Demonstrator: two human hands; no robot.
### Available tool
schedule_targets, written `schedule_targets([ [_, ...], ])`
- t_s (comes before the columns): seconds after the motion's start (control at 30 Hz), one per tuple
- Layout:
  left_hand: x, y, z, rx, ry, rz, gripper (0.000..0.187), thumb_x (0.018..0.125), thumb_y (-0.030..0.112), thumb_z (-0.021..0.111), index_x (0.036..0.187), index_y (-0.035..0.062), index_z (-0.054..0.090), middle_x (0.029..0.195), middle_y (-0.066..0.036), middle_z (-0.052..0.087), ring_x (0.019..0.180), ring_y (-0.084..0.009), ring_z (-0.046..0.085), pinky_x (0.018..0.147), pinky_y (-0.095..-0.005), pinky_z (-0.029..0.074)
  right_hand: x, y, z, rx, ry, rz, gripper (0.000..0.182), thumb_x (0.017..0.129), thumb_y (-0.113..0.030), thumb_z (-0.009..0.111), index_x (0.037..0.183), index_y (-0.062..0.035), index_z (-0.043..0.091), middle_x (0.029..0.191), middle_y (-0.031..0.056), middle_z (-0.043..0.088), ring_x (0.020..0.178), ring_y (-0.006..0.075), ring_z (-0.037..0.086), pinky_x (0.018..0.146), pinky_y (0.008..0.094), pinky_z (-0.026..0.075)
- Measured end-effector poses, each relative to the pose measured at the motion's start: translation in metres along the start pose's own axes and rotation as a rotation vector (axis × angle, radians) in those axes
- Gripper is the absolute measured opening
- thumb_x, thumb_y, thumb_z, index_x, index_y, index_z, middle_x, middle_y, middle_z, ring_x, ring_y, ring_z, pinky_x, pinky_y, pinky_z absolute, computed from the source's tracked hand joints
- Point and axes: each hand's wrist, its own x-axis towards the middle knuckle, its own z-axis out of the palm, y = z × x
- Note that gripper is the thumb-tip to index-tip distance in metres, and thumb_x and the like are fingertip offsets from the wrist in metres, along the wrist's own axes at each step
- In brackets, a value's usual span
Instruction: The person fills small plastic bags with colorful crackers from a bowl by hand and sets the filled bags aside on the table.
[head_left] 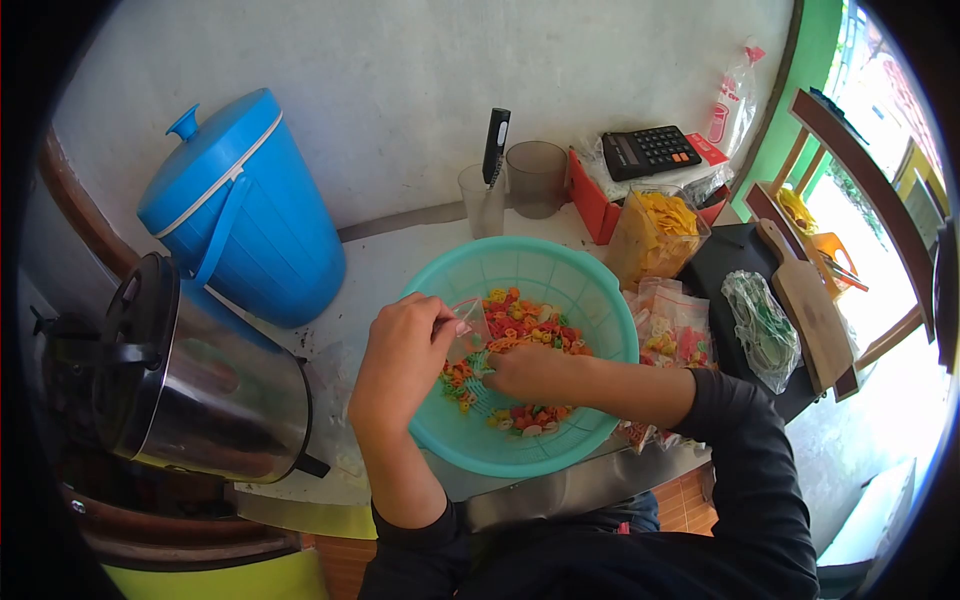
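A turquoise plastic basin [610, 300] with a ribbed wall holds many small ring-shaped snacks [535, 320] in red, orange, yellow and green. Over its left side, my left hand [400, 350] pinches the edge of a small clear plastic bag [474, 318]. My right hand [525, 372] reaches down among the snacks, just below and right of the bag. Its fingers are curled inward, and their tips are partly hidden, so what they grip does not show. Filled zip bags [665, 325] of similar snacks lie against the basin's right side.
At left stand a blue drink cooler [255, 215] and a large steel pot [225, 390]. Behind the basin are cups [537, 180], a box with a calculator [652, 152] and a container of yellow chips [660, 235]. A wooden cutting board [808, 310] lies at right.
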Motion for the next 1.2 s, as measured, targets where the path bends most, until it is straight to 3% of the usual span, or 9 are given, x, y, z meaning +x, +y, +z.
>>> schedule_targets([
  [0.23, 0.000, 0.000, 0.003, 0.005, -0.007, 0.053, 0.017, 0.089, 0.011, 0.068, 0.088, -0.0060, 0.068, 0.082, -0.021, 0.066, 0.072, -0.0376, 0.064, 0.065, -0.0428, 0.048, 0.006, -0.002, 0.009, -0.045, -0.153, -0.007, 0.025, 0.079, -0.009, 0.069, 0.100, 0.0029, 0.068, 0.096, 0.0192, 0.067, 0.079, 0.0320, 0.074, 0.064, 0.0408, 0.061],
  [0.33, 0.001, 0.000, 0.005, 0.009, -0.012, 0.068, 0.019, 0.090, 0.012, 0.067, 0.086, -0.0063, 0.068, 0.081, -0.021, 0.065, 0.070, -0.0387, 0.062, 0.064, -0.0444, 0.046, 0.003, -0.007, -0.004, 0.021, -0.056, -0.069, 0.029, 0.081, -0.010, 0.068, 0.107, 0.0015, 0.067, 0.104, 0.0184, 0.065, 0.086, 0.0337, 0.073, 0.072, 0.0425, 0.061],
  [0.43, 0.001, 0.000, 0.006, 0.027, -0.026, 0.068, 0.019, 0.090, 0.011, 0.067, 0.084, -0.0064, 0.067, 0.081, -0.021, 0.065, 0.070, -0.0384, 0.062, 0.064, -0.0444, 0.046, 0.003, -0.016, -0.016, 0.186, -0.222, -0.131, 0.039, 0.078, -0.013, 0.075, 0.114, -0.0051, 0.063, 0.106, 0.0146, 0.058, 0.092, 0.0329, 0.069, 0.074, 0.0448, 0.061],
  [0.53, 0.000, -0.001, 0.006, 0.031, -0.032, 0.062, 0.016, 0.088, 0.010, 0.069, 0.084, -0.0060, 0.068, 0.081, -0.020, 0.066, 0.072, -0.0367, 0.064, 0.065, -0.0429, 0.049, 0.000, -0.017, -0.018, 0.191, -0.227, -0.138, 0.038, 0.082, -0.013, 0.073, 0.118, -0.0078, 0.061, 0.111, 0.0147, 0.056, 0.098, 0.0345, 0.067, 0.073, 0.0484, 0.061],
  [0.73, 0.000, -0.004, 0.006, -0.011, -0.022, 0.066, 0.012, 0.086, 0.006, 0.070, 0.089, -0.0050, 0.069, 0.088, -0.017, 0.068, 0.074, -0.0331, 0.067, 0.068, -0.0390, 0.053, 0.001, -0.029, -0.041, 0.188, -0.385, 0.030, 0.033, 0.083, -0.009, 0.066, 0.116, -0.0011, 0.066, 0.113, 0.0211, 0.061, 0.099, 0.0391, 0.069, 0.079, 0.0476, 0.057],
  [0.83, 0.000, -0.003, 0.006, -0.036, -0.043, 0.054, 0.011, 0.086, 0.006, 0.070, 0.091, -0.0048, 0.070, 0.091, -0.017, 0.069, 0.075, -0.0326, 0.067, 0.068, -0.0388, 0.053, 0.000, -0.028, -0.036, 0.154, -0.348, 0.064, 0.035, 0.082, -0.007, 0.068, 0.115, 0.0022, 0.064, 0.113, 0.0220, 0.061, 0.098, 0.0399, 0.069, 0.077, 0.0489, 0.058],
  [0.93, 0.000, -0.002, 0.005, -0.048, -0.070, 0.044, 0.011, 0.086, 0.005, 0.069, 0.092, -0.0045, 0.070, 0.091, -0.017, 0.069, 0.075, -0.0327, 0.067, 0.069, -0.0393, 0.053, 0.009, -0.015, -0.018, 0.091, -0.357, -0.026, 0.043, 0.081, -0.010, 0.073, 0.121, -0.0028, 0.059, 0.113, 0.0171, 0.057, 0.100, 0.0359, 0.069, 0.071, 0.0508, 0.060],
  [1.03, -0.001, -0.001, 0.006, -0.050, -0.079, 0.043, 0.011, 0.087, 0.005, 0.069, 0.092, -0.0041, 0.070, 0.091, -0.017, 0.069, 0.076, -0.0329, 0.067, 0.070, -0.0397, 0.053, 0.003, -0.024, -0.039, 0.287, -0.337, 0.022, 0.033, 0.081, -0.005, 0.068, 0.113, 0.0013, 0.064, 0.112, 0.0208, 0.061, 0.099, 0.0404, 0.068, 0.082, 0.0514, 0.056],
  [1.2, -0.001, -0.004, 0.006, -0.042, -0.061, 0.057, 0.011, 0.086, 0.005, 0.069, 0.092, -0.0038, 0.071, 0.091, -0.017, 0.069, 0.077, -0.0335, 0.068, 0.070, -0.0398, 0.053, 0.003, -0.028, -0.037, 0.319, -0.425, 0.023, 0.031, 0.082, -0.005, 0.068, 0.113, -0.0071, 0.067, 0.111, 0.0177, 0.062, 0.106, 0.0395, 0.066, 0.085, 0.0510, 0.055],
])
